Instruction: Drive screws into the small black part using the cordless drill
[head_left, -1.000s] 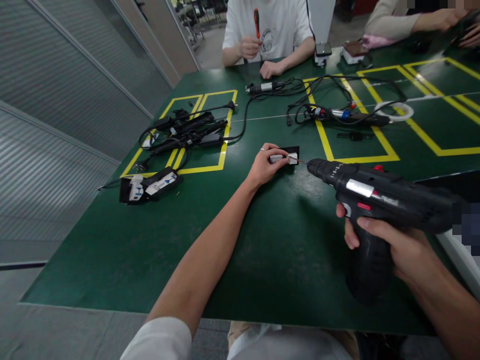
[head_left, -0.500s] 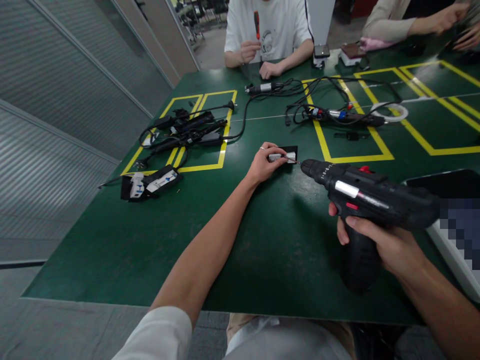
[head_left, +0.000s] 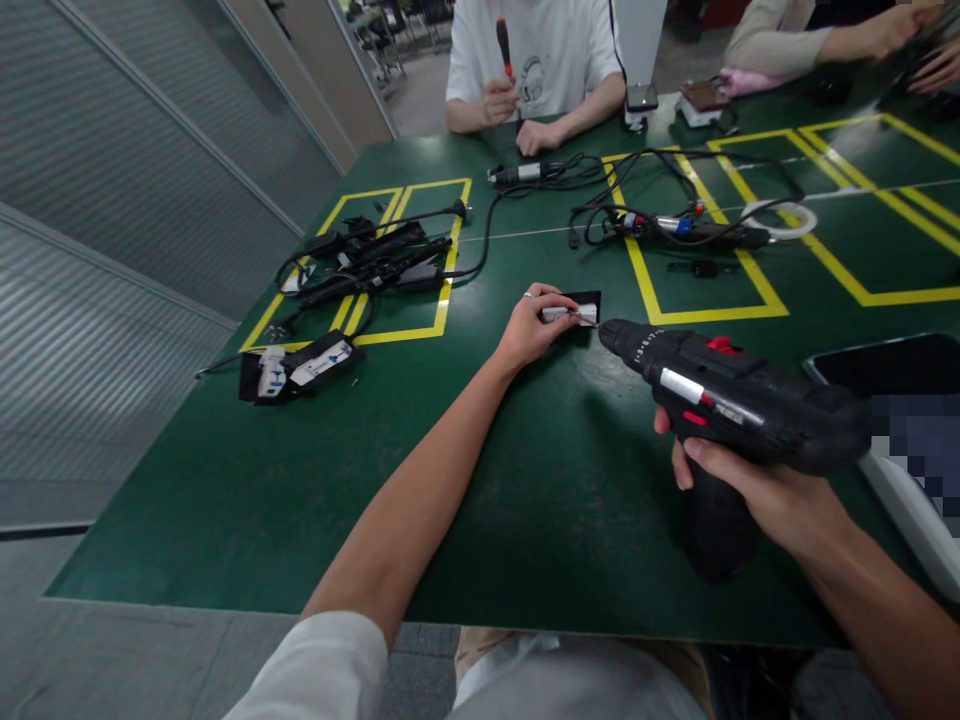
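My left hand (head_left: 529,330) is closed on the small black plate (head_left: 589,299), pinning it and its white plastic block (head_left: 570,315) flat on the green table (head_left: 525,480). Just right of it, the matte black drill (head_left: 720,395) has its long axis pointing left at the block; I can't tell if the tip touches. My right hand (head_left: 757,490) is wrapped round the drill's handle.
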